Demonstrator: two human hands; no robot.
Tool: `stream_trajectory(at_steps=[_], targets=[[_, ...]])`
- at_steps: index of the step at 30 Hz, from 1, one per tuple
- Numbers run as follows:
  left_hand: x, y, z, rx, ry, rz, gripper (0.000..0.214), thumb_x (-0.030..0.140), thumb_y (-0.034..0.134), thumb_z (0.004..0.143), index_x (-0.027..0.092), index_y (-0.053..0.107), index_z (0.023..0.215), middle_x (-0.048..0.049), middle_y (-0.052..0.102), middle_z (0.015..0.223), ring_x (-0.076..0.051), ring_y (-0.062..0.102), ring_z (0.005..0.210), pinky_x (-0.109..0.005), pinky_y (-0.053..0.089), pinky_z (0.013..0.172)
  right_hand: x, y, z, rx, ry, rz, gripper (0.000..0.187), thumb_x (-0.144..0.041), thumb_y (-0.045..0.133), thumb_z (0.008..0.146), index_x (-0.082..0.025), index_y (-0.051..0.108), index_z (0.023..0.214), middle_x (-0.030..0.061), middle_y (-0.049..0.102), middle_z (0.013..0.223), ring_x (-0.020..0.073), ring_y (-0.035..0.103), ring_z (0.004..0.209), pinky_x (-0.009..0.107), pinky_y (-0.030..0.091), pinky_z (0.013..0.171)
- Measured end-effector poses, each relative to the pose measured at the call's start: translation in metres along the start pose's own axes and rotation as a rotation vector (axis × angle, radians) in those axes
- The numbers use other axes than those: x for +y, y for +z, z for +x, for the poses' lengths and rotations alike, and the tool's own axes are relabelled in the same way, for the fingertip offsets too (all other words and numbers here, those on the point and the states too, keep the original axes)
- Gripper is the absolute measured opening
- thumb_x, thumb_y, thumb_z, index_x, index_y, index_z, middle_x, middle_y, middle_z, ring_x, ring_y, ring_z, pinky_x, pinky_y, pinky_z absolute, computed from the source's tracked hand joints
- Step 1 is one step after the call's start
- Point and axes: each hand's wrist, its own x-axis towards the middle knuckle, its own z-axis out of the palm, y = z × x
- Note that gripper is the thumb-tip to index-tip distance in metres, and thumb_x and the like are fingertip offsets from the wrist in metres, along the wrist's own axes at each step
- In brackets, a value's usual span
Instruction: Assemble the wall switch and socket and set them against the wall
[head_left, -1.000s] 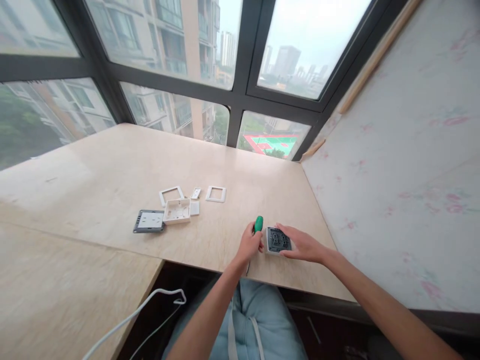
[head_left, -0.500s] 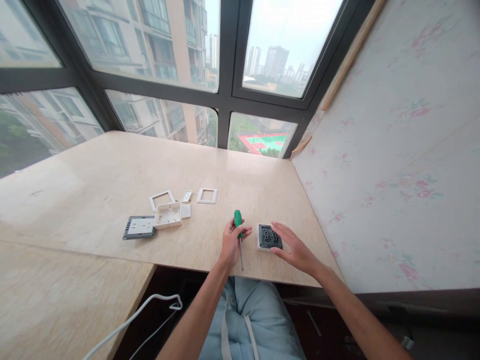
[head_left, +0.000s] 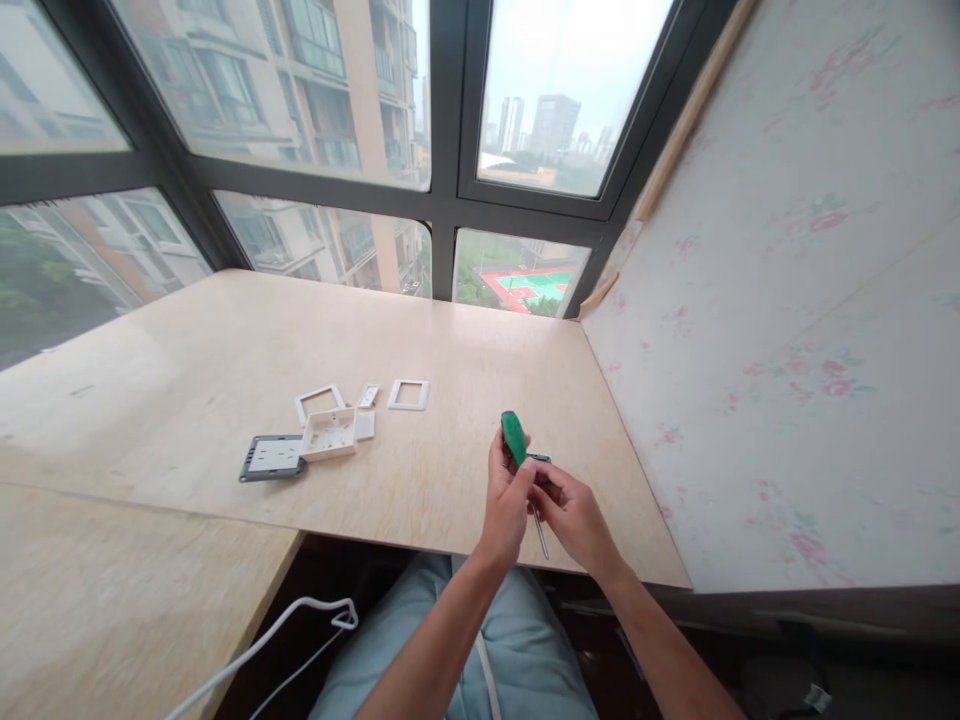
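My left hand [head_left: 508,495] is closed around a screwdriver with a green handle [head_left: 514,438]; its metal shaft slants down toward the table's front edge. Against it, my right hand [head_left: 574,512] has its fingers bent in and pinched on the screwdriver near the base of the handle, though the exact contact is partly hidden. Behind both hands lies a dark-backed socket module [head_left: 541,458], of which only a small edge shows.
On the pale tabletop [head_left: 225,340] to the left lie a grey-edged socket panel [head_left: 274,455], an open white mounting box [head_left: 330,434], white frames [head_left: 409,394] and small white pieces [head_left: 369,396]. A white cable [head_left: 262,640] hangs at lower left. Windows and a papered wall border the table.
My left hand has moved right with the screwdriver. My right hand has left the socket module's side and closed in against the left hand and screwdriver. The view has shifted slightly.
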Motion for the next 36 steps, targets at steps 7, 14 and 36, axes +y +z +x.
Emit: stream_trajectory(at_steps=[7, 14, 36], targets=[[-0.012, -0.042, 0.007, -0.016, 0.105, 0.440, 0.049, 0.040, 0.064, 0.086, 0.022, 0.052, 0.130, -0.0147, 0.054, 0.136, -0.030, 0.049, 0.129, -0.046, 0.043, 0.103, 0.033, -0.060, 0.009, 0.247, 0.083, -0.105, 0.047, -0.045, 0.066, 0.079, -0.012, 0.067, 0.112, 0.0022, 0.066, 0.065, 0.0146, 0.058, 0.054, 0.027, 0.048, 0.050], [-0.018, -0.096, 0.024, -0.145, 0.227, 0.835, 0.074, 0.045, 0.082, 0.068, 0.023, 0.053, 0.132, -0.0151, 0.050, 0.144, -0.034, 0.040, 0.138, -0.051, 0.024, 0.116, 0.080, -0.093, 0.014, 0.432, 0.126, -0.423, 0.039, -0.042, 0.054, 0.078, -0.013, 0.067, 0.102, 0.0047, 0.068, 0.068, 0.0202, 0.063, 0.057, 0.032, 0.050, 0.052], [-0.022, -0.091, 0.052, -0.514, 0.304, 1.118, 0.099, 0.037, 0.089, 0.055, 0.021, 0.043, 0.141, -0.0184, 0.055, 0.138, -0.037, 0.052, 0.129, -0.055, 0.023, 0.116, 0.067, -0.079, 0.037, 0.379, -0.111, -0.846, 0.045, -0.051, 0.051, 0.086, -0.015, 0.068, 0.105, 0.0065, 0.062, 0.077, 0.0191, 0.054, 0.060, 0.037, 0.050, 0.065]])
